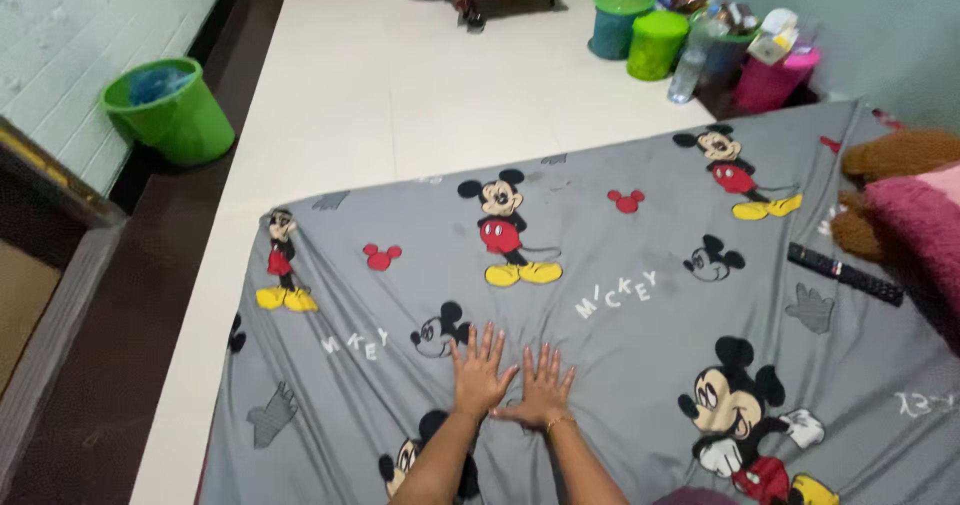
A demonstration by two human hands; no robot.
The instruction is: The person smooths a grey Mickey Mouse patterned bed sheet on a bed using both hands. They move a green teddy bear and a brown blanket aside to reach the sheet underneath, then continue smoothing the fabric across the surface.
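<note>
Your left hand (478,369) and right hand (542,387) lie flat, side by side with thumbs almost meeting, fingers spread and released, palms pressed down on the grey cartoon-print bedsheet (620,295); neither hand grips anything. The sheet is spread over a mattress that fills the lower right of the view, its near corner pulled over the edge toward the white floor (400,85). Judge it as thin, light and limp cloth: fine creases fan out from under your palms and run toward the corner, so it likely slides and bunches easily over the mattress beneath. It will not hold a shape, so flat-palm pressure moves wrinkles along, while a pinch at a hem or corner would be the sound place to take hold if you need to pull it taut; a grab in the middle would only raise a fold. A black remote control (845,273) rests on the sheet well to your right, near a brown plush toy (895,165) and a pink blanket (920,220), and their weight probably pins that side. A green bin (175,115) stands on the floor, well apart, and coloured plastic containers (655,40) cluster by the far wall
</note>
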